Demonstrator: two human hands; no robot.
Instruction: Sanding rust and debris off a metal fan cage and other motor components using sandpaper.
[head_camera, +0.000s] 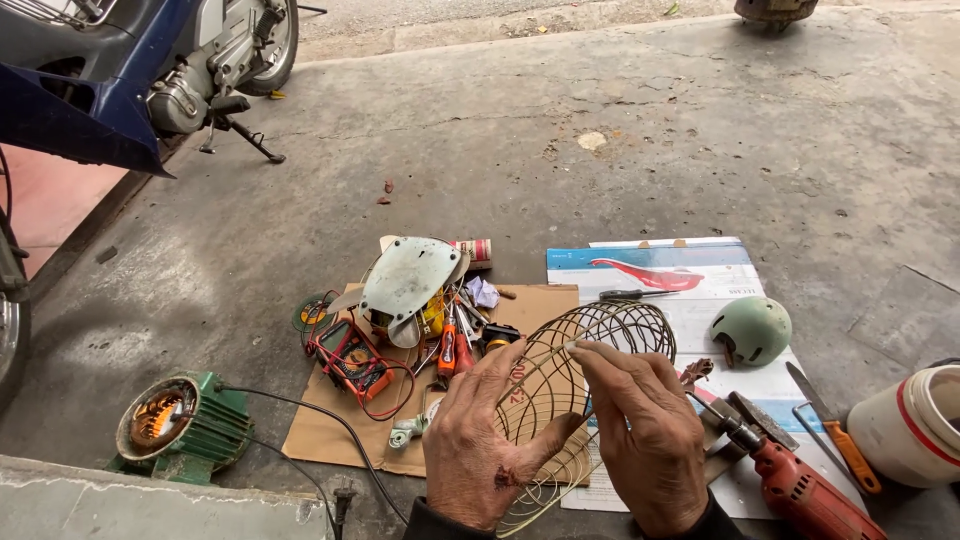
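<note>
A round wire fan guard (600, 335), brass-coloured, is held tilted above the cardboard and paper. My left hand (480, 440) grips its near rim from the left, thumb hooked through the wires. My right hand (645, 430) holds the guard from the right, its index finger and thumb pinching a wire near the top. A second wire guard (545, 495) lies flat under the hands, partly hidden.
On the cardboard (320, 430) lie a multimeter (352, 362), screwdrivers (455, 350) and a pale metal cover (408, 275). A green motor (180, 425) sits left, a red drill (800, 490), pale green dome (752, 328), knife (835, 430) and white bucket (915, 425) right. A motorbike (140, 70) stands far left.
</note>
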